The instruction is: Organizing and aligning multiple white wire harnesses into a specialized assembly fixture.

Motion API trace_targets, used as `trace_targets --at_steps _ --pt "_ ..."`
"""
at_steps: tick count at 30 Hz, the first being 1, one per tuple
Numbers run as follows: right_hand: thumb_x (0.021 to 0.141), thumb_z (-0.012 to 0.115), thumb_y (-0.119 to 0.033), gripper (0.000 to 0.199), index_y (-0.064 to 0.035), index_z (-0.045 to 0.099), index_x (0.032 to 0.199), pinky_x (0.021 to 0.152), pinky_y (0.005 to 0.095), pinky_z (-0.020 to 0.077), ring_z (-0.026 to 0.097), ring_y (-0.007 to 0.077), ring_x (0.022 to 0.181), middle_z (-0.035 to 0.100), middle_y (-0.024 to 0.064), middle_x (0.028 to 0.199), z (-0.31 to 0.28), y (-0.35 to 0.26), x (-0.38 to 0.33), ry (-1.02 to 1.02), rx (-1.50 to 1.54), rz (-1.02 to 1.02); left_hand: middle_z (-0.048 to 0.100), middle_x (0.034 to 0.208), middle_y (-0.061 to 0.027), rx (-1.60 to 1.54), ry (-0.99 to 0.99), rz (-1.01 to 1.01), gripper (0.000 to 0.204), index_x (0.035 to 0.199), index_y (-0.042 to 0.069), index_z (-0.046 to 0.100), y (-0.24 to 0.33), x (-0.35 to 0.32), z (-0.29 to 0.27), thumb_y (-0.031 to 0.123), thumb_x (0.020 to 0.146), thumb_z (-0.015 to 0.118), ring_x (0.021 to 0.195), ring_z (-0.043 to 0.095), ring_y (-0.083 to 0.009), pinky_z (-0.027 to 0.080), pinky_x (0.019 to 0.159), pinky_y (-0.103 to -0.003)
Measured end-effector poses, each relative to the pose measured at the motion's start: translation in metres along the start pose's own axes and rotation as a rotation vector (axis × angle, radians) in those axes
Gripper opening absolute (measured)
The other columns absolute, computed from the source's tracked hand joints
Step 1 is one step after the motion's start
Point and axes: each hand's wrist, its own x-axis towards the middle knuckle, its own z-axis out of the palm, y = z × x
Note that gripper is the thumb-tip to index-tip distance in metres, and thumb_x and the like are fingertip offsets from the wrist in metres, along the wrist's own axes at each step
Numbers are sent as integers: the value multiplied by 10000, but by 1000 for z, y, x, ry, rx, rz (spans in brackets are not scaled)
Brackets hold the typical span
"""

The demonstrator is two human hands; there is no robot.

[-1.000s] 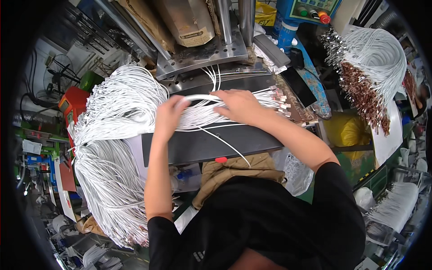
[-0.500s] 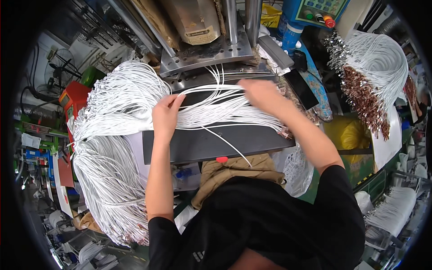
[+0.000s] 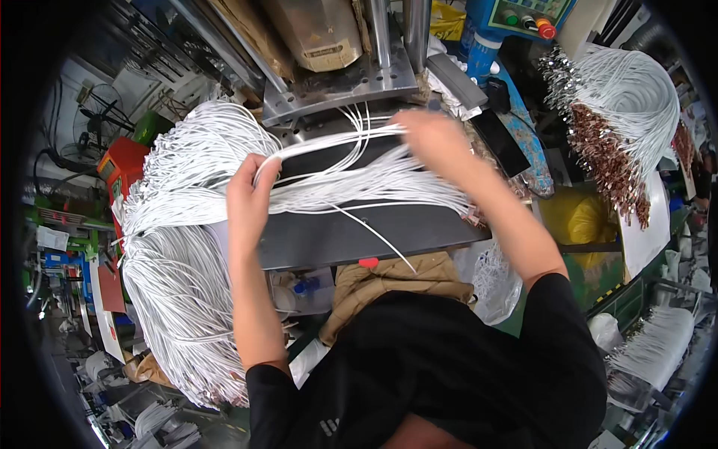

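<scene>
A small group of white cables (image 3: 333, 139) stretches between my two hands, lifted above the rest. My left hand (image 3: 250, 191) is closed around its left part, with thumb and fingers pinching together. At its right end my right hand (image 3: 434, 142), blurred by motion, grips the cables with fingers closed. Below lies a wider spread of white cables (image 3: 374, 185) on a black board (image 3: 359, 233), their copper-coloured ends (image 3: 473, 217) at the right. One single cable (image 3: 378, 238) hangs across the board's front edge.
A large heap of white cables (image 3: 179, 299) drapes down on the left. Behind the board stands a press with a drilled metal plate (image 3: 340, 93) and steel posts. A blue control box (image 3: 516, 22) is at the back right. Another cable bundle (image 3: 632, 105) hangs at the right.
The lifted cables have risen apart from the spread on the board. My left hand has moved left, and my right hand slightly up and away.
</scene>
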Motion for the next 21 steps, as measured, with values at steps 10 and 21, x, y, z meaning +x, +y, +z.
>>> trace_targets --at_steps 10,21 --pt "877 592 -135 324 -128 693 1184 776 401 549 653 314 876 652 61 947 12 -21 -42 -14 170 -483 591 780 3 -898 -895 -424 347 1279 9 598 25 -59 114 266 1070 495 675 526 -79 402 615 -218" --pt "992 567 -362 345 -73 715 1107 877 459 520 673 361 935 717 164 1055 29 32 -5 196 367 -39 559 765 21 -876 -542 -372 330 1238 -6 624 39 23 153 243 1066 493 611 464 -69 357 543 -217"
